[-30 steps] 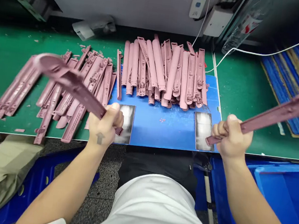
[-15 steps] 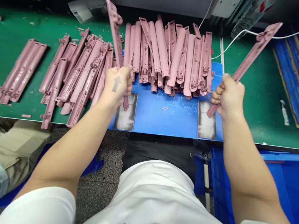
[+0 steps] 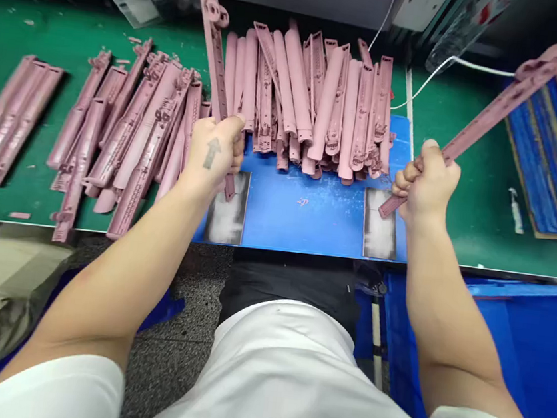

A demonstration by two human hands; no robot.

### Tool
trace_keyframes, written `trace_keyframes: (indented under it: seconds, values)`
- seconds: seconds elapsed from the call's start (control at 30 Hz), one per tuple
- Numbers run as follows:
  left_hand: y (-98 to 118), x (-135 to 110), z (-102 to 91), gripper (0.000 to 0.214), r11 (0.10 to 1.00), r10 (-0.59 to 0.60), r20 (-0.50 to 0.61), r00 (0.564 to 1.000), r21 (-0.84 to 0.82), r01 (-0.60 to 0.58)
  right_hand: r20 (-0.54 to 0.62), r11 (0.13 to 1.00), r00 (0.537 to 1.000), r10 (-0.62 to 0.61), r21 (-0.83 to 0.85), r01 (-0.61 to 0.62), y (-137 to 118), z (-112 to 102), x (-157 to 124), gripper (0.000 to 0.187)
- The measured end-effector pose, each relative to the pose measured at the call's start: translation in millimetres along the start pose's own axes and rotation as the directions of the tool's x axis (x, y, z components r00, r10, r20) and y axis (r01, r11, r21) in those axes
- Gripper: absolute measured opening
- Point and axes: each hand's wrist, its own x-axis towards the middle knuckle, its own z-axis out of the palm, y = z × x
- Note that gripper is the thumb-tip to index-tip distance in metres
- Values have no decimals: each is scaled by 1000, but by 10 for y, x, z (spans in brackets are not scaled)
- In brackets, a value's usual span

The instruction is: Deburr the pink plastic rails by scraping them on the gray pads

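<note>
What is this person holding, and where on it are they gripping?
The left hand grips a pink plastic strip near its lower end; the right hand grips a second strip, also near its lower end.

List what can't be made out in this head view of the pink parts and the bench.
In the head view:
- Grip section of the left-hand pink plastic part: hidden by the left hand.
- Grip section of the right-hand pink plastic part: hidden by the right hand.
- Lower layers of the pile of pink parts: hidden by the parts on top.
- Small mark on the blue mat: too small to read.
- Plastic bottle: cut off by the top edge.
</note>
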Motion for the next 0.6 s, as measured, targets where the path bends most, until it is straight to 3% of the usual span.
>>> trace_keyframes:
  seconds: [0.1, 0.17, 0.27, 0.33, 0.4, 0.47, 0.53, 0.6]
  values:
    - [-151, 103, -54, 61, 986, 160, -6, 987, -37, -160, -115, 998, 993, -22, 52, 28, -85, 19, -146, 54]
    - [-204, 89, -85, 63, 967, 247, -26, 969, -62, -248, -99, 997, 994, -53, 53, 58, -103, -10, -213, 56]
    - [-198, -36, -108, 71, 981, 192, 105, 976, -15, -192, 45, 999, 998, -46, -16, 47, -67, -67, -224, 66]
    - [-162, -137, -118, 72, 978, 206, 144, 968, -7, -207, -5, 993, 993, -116, -5, 116, -50, -64, -214, 70]
    - [-124, -263, -158, 72, 936, 350, 98, 932, -75, -343, -92, 969, 967, -239, 44, 243, -79, -54, -291, 71]
    - [-100, -429, -235, 75, 862, 495, 50, 867, -150, -484, -93, 939, 940, -328, 78, 335, -155, -78, -490, 70]
    - [-96, -581, -304, 76, 855, 510, 84, 856, -158, -494, -12, 942, 944, -329, 61, 329, -235, -132, -706, 69]
    - [-106, -628, -306, 75, 902, 431, 144, 891, -106, -419, 50, 963, 962, -268, 3, 269, -277, -156, -791, 70]
